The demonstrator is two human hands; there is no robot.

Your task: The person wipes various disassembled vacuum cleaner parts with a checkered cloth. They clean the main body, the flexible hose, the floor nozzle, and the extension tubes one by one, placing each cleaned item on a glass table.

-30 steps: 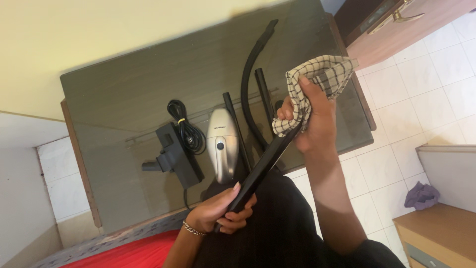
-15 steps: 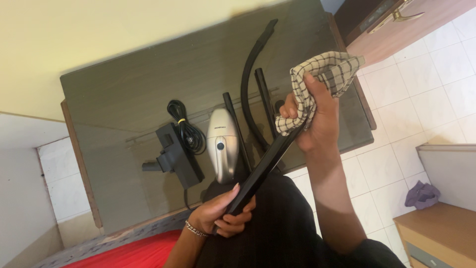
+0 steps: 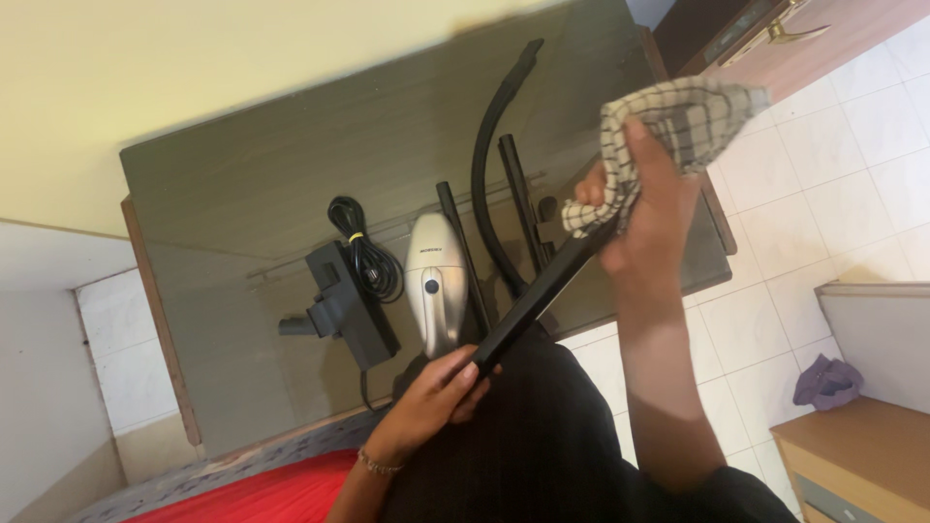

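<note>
My left hand [image 3: 438,395] grips the near end of a long black vacuum tube [image 3: 538,298], held slanted above the table. My right hand [image 3: 647,205] wraps a black-and-white checked cloth [image 3: 678,121] around the tube's far end. Below them, on the dark grey table [image 3: 252,184], lie a silver handheld vacuum body [image 3: 435,279], a black floor nozzle [image 3: 344,305] with a coiled black cord [image 3: 363,254], a curved black hose [image 3: 489,160] and two more black tubes.
The table stands against a cream wall. White floor tiles run along the right, with a purple cloth [image 3: 826,380] on them beside a wooden cabinet [image 3: 852,455]. A red mat [image 3: 252,494] lies at the bottom left. A wooden door is at the top right.
My right hand with the cloth has slid a little up the tube toward its far end. My left hand keeps its hold at the near end.
</note>
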